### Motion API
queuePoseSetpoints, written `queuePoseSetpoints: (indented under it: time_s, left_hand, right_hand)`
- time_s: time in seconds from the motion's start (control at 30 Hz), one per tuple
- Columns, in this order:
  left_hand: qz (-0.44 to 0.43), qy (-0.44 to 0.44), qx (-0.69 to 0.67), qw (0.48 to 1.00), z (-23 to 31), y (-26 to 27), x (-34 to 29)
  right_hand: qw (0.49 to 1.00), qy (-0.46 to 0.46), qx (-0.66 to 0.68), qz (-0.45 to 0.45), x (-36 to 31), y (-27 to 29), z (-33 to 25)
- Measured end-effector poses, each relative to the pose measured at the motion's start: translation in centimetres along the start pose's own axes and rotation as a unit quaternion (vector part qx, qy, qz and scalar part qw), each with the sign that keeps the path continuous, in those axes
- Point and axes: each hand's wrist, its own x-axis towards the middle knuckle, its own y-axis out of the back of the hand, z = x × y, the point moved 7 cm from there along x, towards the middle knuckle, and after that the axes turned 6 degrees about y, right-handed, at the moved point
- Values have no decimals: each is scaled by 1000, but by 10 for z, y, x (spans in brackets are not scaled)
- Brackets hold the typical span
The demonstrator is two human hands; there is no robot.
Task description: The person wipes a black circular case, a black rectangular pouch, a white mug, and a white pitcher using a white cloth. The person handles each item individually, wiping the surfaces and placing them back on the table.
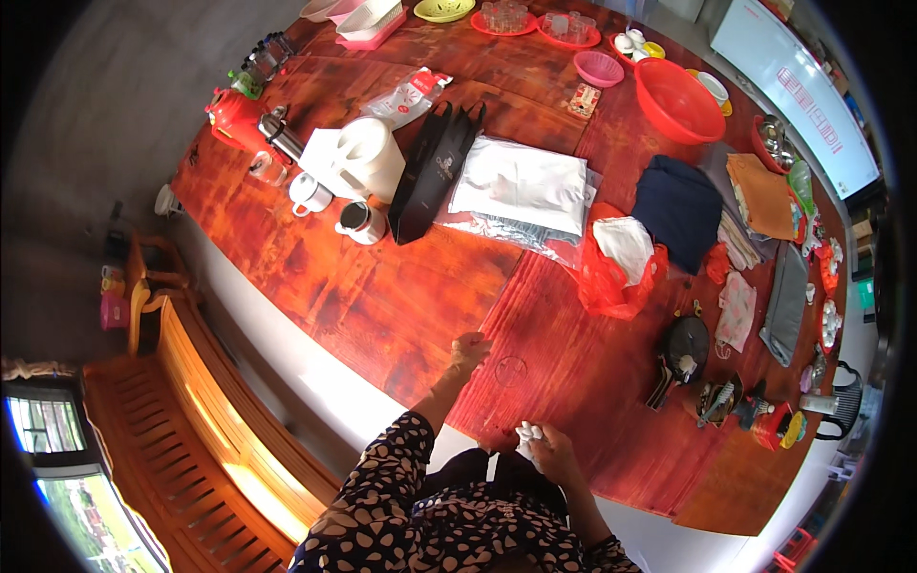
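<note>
My left hand (470, 350) is stretched out low over the red-brown wooden table (401, 306), its fingers loosely apart with nothing seen in them. My right hand (556, 456), close to my body at the near table edge, is closed on a small white crumpled item (528, 435); whether it is cloth or paper I cannot make out. Ahead of my hands lie a white garment in clear plastic (521, 181) and a red plastic bag (611, 291) with white cloth in it. A black gift bag (430, 181) is beside the packed garment.
A white jug (371, 158), mugs (308, 194) and a red thermos (237, 119) stand at the left. Dark folded clothing (678, 210), a red basin (680, 100) and a round black bag (685, 349) are to the right. A wooden bench (181, 449) is at lower left.
</note>
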Motion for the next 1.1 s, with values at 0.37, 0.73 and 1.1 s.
queuePoseSetpoints:
  time_s: [0.37, 0.73, 1.1]
  left_hand:
    - [316, -288, 115, 896, 183, 130, 41]
    - [234, -202, 359, 881, 285, 116, 113]
    - [195, -396, 173, 881, 274, 121, 81]
  right_hand:
    - [998, -40, -4, 47, 56, -24, -15]
    - [990, -111, 43, 75, 73, -129, -43]
    - [988, -85, 23, 126, 78, -164, -65]
